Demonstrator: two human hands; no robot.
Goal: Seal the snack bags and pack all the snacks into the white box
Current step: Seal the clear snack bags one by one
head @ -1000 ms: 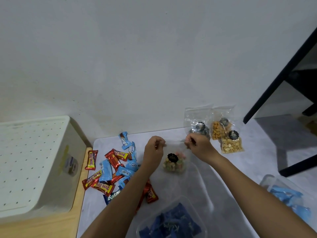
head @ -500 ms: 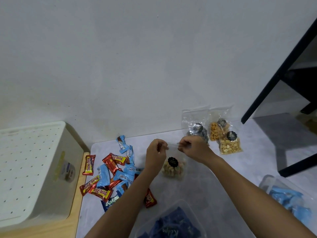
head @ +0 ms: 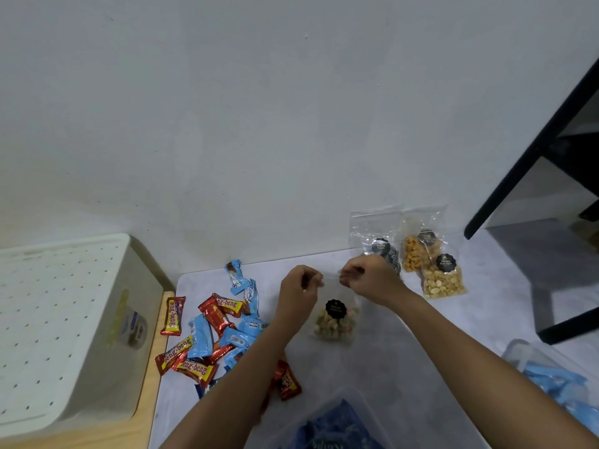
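Note:
A clear snack bag (head: 337,322) with mixed-colour pieces and a black round label stands on the grey table (head: 405,358). My left hand (head: 299,293) pinches the left end of its top strip, and my right hand (head: 369,281) pinches the strip close beside it. Three more clear bags lean at the wall: a dark-filled one (head: 379,244), an orange-filled one (head: 416,254) and a pale nut one (head: 442,280). Red and blue wrapped candy bars (head: 210,335) lie in a heap to the left. The white box (head: 64,328) with a dotted lid sits at far left.
A clear tub (head: 337,426) with dark blue packets sits at the near edge. Another clear tub (head: 551,374) with light blue packets is at lower right. A black furniture frame (head: 534,150) rises at the right. A wooden surface (head: 152,384) lies under the white box.
My right hand has slid left along the bag's top strip toward my left hand, so the two hands now sit closer together. The view has shifted slightly.

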